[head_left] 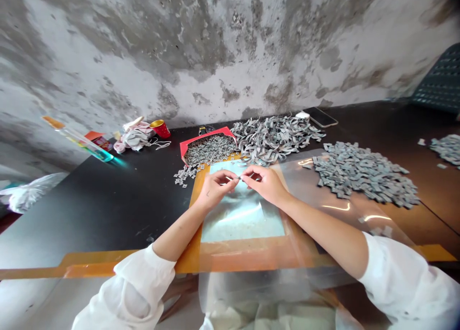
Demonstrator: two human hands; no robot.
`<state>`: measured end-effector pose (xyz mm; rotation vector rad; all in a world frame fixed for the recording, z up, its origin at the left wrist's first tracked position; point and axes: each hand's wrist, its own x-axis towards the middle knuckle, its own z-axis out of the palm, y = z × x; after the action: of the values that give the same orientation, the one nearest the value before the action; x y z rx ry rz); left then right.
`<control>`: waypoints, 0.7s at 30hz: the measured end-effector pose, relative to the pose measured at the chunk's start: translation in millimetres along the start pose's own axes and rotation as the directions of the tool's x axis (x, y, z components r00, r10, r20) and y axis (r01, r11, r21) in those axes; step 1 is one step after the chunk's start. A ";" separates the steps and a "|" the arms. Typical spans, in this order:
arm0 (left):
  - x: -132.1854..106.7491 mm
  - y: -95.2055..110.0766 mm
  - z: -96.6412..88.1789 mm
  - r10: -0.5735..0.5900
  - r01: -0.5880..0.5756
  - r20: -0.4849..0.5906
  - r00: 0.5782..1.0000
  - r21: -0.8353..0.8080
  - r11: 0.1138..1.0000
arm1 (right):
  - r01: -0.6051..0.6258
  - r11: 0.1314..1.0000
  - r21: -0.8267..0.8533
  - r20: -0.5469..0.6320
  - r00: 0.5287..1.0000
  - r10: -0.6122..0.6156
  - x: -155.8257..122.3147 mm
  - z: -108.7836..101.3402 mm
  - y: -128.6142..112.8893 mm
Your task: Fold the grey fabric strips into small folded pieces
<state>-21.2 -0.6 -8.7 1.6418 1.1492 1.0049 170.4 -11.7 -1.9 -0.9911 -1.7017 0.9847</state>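
In the head view, the left hand [216, 188] and right hand [265, 182] meet above the pale sheet [244, 227] on the bench [125, 200], each grip narrow, fingertips apparently pinching one small grey piece [239, 178] between them. The step in hand looks like fine two-handed work on that piece; the next move seems to call for light, steady fingertip control. Loose grey strips [276, 136] lie heaped beyond.
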 end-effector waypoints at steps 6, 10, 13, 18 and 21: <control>-4.5 2.8 5.5 -0.003 -0.009 0.104 0.995 0.116 0.993 | 0.151 0.979 -0.139 0.043 0.988 -0.146 -2.1 1.1 -2.1; -6.0 10.5 6.2 0.001 -0.019 0.127 0.992 0.146 0.989 | 0.099 0.990 -0.096 0.056 0.994 -0.094 -4.8 2.5 -2.4; -6.0 14.6 5.7 -0.014 0.004 0.161 0.987 0.063 0.998 | 0.052 0.998 -0.047 0.084 0.995 -0.048 -4.8 1.6 -1.9; -5.1 8.1 4.2 -0.011 0.002 0.214 0.977 0.043 0.999 | 0.088 0.990 -0.114 0.124 0.989 -0.074 -1.1 -1.9 0.9; -3.7 1.7 2.5 0.118 -0.165 0.210 0.971 0.221 0.961 | 0.111 0.907 -0.406 0.095 0.992 -0.079 -0.2 -4.9 -2.1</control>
<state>-19.4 -5.0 -8.3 1.9904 1.0617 0.7950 174.6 -11.7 1.2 -1.1343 -2.0533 0.6148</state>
